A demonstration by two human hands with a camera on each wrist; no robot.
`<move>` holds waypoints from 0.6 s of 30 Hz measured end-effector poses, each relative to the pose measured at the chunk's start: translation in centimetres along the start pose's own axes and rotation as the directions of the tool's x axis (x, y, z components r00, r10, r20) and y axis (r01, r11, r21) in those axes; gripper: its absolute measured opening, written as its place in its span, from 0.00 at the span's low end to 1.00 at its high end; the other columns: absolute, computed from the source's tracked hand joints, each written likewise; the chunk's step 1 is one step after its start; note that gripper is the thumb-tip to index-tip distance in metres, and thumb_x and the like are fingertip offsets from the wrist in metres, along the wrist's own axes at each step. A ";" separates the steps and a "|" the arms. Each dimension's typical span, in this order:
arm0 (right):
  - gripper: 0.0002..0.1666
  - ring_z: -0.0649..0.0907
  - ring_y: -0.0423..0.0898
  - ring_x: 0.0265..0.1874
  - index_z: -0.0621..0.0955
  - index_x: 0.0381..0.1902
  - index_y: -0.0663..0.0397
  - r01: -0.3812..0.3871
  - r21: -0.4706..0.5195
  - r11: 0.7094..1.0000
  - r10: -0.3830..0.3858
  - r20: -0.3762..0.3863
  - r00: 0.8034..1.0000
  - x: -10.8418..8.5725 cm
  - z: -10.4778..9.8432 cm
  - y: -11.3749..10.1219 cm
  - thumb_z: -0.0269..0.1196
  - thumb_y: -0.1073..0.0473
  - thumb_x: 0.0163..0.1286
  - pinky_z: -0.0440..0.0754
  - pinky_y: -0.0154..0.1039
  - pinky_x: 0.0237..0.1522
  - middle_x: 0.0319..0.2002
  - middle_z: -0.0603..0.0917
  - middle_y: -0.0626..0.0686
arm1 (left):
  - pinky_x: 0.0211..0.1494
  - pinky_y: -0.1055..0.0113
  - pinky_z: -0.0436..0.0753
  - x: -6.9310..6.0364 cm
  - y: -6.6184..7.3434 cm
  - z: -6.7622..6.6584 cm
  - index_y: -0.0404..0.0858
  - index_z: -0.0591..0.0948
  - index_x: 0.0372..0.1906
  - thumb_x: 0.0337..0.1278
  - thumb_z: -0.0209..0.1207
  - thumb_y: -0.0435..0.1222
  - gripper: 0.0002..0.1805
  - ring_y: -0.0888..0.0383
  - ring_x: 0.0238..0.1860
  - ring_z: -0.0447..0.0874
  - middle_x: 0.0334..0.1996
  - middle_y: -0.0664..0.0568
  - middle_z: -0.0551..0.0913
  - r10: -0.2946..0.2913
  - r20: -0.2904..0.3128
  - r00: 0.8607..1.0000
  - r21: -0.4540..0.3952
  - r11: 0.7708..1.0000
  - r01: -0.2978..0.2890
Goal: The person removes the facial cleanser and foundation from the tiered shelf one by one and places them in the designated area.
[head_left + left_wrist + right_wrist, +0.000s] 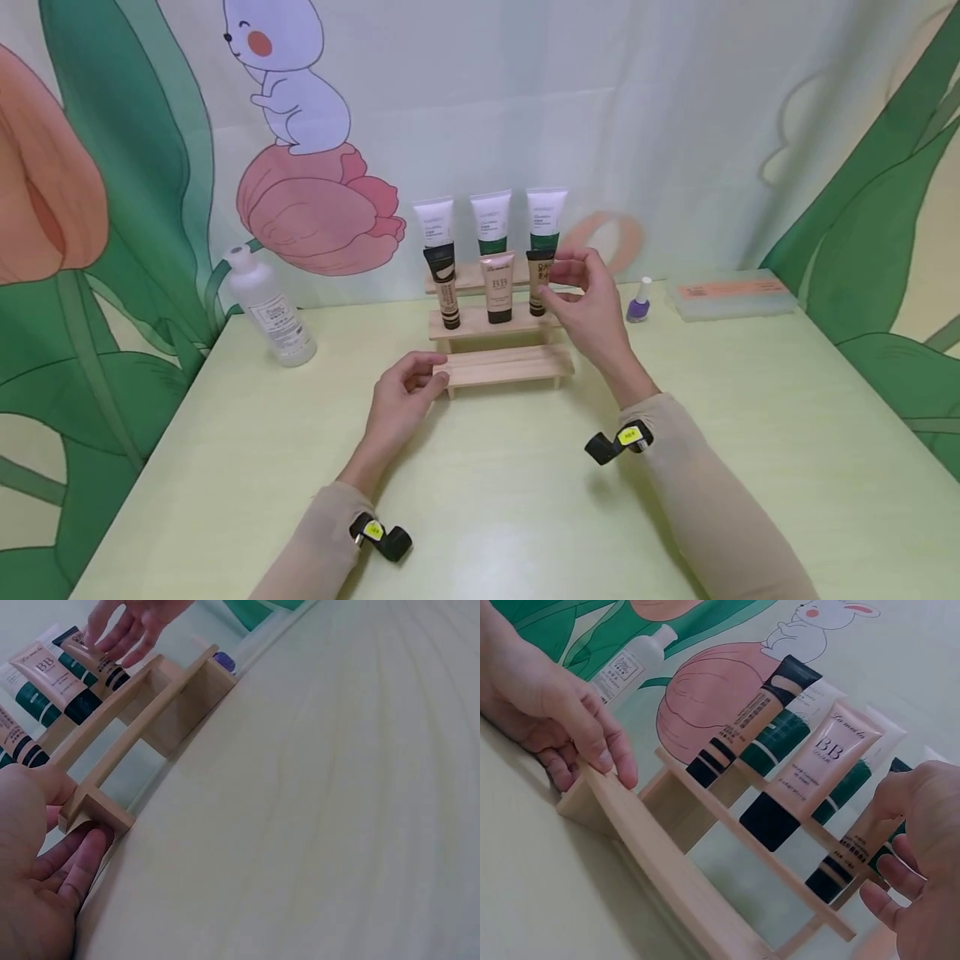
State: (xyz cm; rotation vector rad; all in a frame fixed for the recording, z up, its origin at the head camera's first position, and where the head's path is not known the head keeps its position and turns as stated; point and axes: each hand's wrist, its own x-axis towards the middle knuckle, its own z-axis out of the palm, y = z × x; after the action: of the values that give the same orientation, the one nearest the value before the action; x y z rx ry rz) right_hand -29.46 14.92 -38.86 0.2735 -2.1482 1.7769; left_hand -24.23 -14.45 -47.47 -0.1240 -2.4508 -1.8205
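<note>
Beige-and-black foundation tube (pixel 536 282) stands at the three o'clock end of our middle wooden shelf (pixel 480 331); our right hand (pixel 591 308) has thumb and fingers about it, though we cannot tell whether they grasp it or lie loose. Our left hand (pixel 400 396) pinches the low front shelf (pixel 510 365) at its nine o'clock end. Toward nine from the tube we see pink BB cream (pixel 497 287); toward three, purple nail polish (pixel 638 309).

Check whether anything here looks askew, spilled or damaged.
Nothing stands out: all six tubes stand in two rows on the wooden stand, and no spill or damage shows. The white bottle leans in the head view, probably lens distortion.
</note>
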 end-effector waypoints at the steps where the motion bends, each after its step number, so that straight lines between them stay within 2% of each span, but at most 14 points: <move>1: 0.31 0.84 0.60 0.61 0.75 0.69 0.56 -0.006 -0.008 1.000 0.006 0.002 1.000 0.0 0.2 0.2 0.75 0.66 0.75 0.86 0.48 0.62 0.60 0.84 0.59 | 0.47 0.72 0.85 -0.1 0.0 0.0 0.46 0.90 0.58 0.75 0.70 0.35 0.12 0.53 0.47 0.88 0.48 0.47 0.89 -0.004 -0.003 1.000 0.003 1.000 0.004; 9: 0.31 0.86 0.52 0.57 0.74 0.70 0.52 -0.010 -0.065 0.998 0.009 -0.012 1.000 -0.1 1.1 1.3 0.74 0.67 0.75 0.87 0.50 0.61 0.59 0.84 0.57 | 0.47 0.72 0.85 -0.1 0.0 0.0 0.46 0.90 0.58 0.75 0.70 0.35 0.12 0.53 0.46 0.87 0.47 0.47 0.89 0.021 0.000 1.000 0.008 1.000 -0.021; 18: 0.26 0.86 0.53 0.56 0.76 0.68 0.53 0.014 -0.111 0.994 -0.015 -0.008 1.000 -0.2 0.9 1.4 0.72 0.66 0.77 0.86 0.53 0.62 0.57 0.85 0.58 | 0.45 0.72 0.84 -0.1 -0.1 0.2 0.45 0.89 0.59 0.76 0.70 0.35 0.12 0.53 0.45 0.86 0.47 0.47 0.88 0.026 0.002 1.000 0.005 1.000 -0.026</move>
State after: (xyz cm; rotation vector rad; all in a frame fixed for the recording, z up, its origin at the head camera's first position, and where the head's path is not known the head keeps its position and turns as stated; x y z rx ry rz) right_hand -29.88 14.28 -40.42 0.2517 -2.2235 1.6409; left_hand -24.10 -14.28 -47.63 -0.1566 -2.4431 -1.8048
